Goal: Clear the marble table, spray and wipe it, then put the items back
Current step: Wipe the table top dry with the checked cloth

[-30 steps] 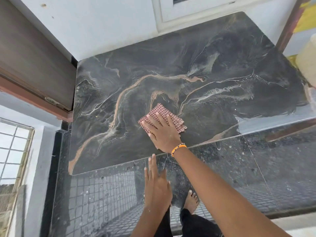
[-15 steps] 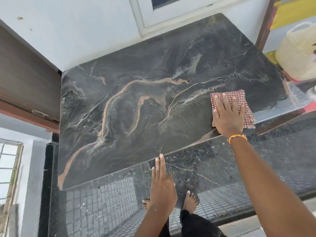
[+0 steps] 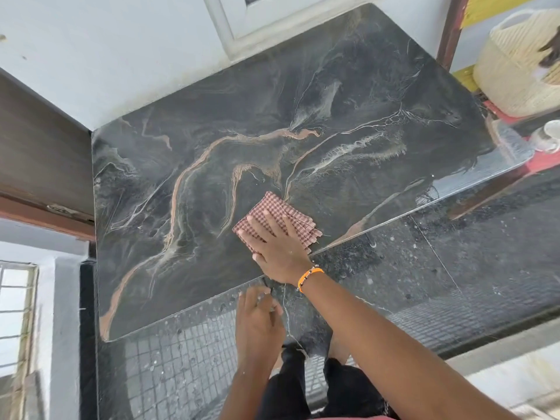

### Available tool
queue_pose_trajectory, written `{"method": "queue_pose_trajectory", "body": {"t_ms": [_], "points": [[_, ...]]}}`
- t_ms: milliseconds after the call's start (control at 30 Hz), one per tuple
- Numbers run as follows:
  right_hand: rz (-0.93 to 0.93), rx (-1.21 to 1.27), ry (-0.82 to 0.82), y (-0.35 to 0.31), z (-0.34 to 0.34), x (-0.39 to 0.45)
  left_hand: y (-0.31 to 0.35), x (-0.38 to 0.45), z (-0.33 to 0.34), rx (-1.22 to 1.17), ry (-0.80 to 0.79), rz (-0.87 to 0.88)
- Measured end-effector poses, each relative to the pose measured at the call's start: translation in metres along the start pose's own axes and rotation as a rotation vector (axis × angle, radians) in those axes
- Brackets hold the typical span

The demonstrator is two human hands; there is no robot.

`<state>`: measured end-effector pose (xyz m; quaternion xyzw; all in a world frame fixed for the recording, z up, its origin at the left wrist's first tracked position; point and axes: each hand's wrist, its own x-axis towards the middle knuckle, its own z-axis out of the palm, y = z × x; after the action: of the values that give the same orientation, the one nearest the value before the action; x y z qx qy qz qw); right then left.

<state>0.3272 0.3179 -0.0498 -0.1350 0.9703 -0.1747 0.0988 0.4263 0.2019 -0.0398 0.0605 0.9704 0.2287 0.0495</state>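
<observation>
The dark marble table (image 3: 242, 131) with tan and white veins fills the middle of the view, with nothing on it but a folded red-checked cloth (image 3: 283, 212) near its front edge. My right hand (image 3: 277, 247), with an orange band at the wrist, presses flat on the cloth with fingers spread. My left hand (image 3: 257, 322) hangs just below the table's front edge, fingers relaxed, holding nothing.
A cream woven basket (image 3: 521, 65) sits on a red surface at the far right, with a small white object (image 3: 550, 137) beside it. A wooden door (image 3: 36, 153) stands at the left. White walls run behind the table. The glossy dark floor (image 3: 454, 268) lies in front.
My right hand swept the cloth from the table's right side back left to the front middle. The left hand stayed below the front edge.
</observation>
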Motion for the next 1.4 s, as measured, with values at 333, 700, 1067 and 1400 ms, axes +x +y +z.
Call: {"method": "queue_pose_trajectory", "body": {"t_ms": [333,700,1067,1400], "points": [[-0.07,-0.143,0.117,0.094,-0.001,-0.071,0.024,0.004,0.002,0.04,-0.097,0.036],[0.644,-0.049,0.323,0.214,-0.045,-0.104,0.065,0.017,0.016,-0.037,-0.25,0.201],[0.592,-0.013,0.328,0.097,-0.004,-0.085,0.094,0.051,0.022,0.071,-0.062,0.297],[0.617,-0.082,0.267,0.199,-0.039,-0.107,0.158,0.121,0.049,0.171,-0.169,0.514]]}}
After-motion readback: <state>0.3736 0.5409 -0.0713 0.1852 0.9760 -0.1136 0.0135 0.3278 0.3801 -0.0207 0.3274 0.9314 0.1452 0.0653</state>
